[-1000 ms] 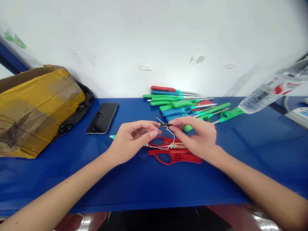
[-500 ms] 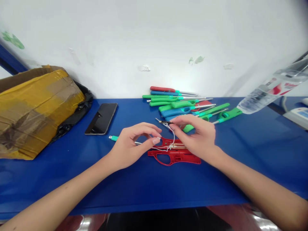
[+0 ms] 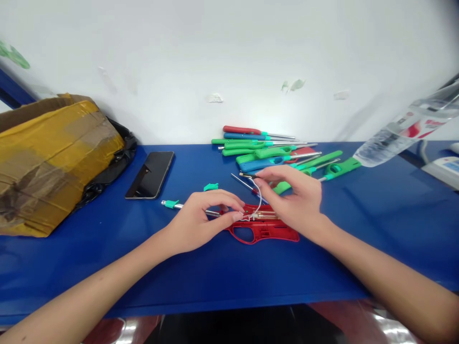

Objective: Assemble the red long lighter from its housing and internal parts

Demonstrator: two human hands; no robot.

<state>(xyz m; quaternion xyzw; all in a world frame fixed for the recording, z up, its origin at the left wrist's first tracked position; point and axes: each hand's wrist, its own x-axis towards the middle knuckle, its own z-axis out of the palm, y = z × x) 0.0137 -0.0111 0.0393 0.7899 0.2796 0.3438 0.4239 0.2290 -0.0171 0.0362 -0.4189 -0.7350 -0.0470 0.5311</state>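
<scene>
Black part (image 3: 251, 176): centre of the frame, gripped in my right hand (image 3: 296, 193), thumb and fingertips closed on it. I hold it by its right end, apparently so that its metal end projects left, unobstructed.
White wire (image 3: 260, 195): runs from the black part down to the red shells. Its slack curve suggests that I lift the part only as far as the wire readily allows.
Left hand (image 3: 201, 220): left of centre, thumb and fingertips nearly meeting at the left end of the shells. I cannot tell whether they pinch the wire or merely rest beside it; a steadying role seems probable.
Upper red shell (image 3: 268, 208): just below centre, brass-coloured parts lying in it, presumably placed close to both hands because the wire leads there.
Lower red shell (image 3: 270, 232): alongside, nearer the bottom edge, inner side up; I judge that this leaves its ribs accessible.
Metal tube (image 3: 178, 206): extends left past my left hand, its tip pointing away from the right-hand grip.
Turquoise clip (image 3: 211, 187): loose, above my left hand, seemingly set apart from the shells.
Metal rod (image 3: 244, 182): diagonal, below the black part, between both hands, probably for short reach.
Pile of lighters (image 3: 272, 152): upper right of centre, against the wall (image 3: 172, 86), seemingly to separate it from the dismantled pieces.
</scene>
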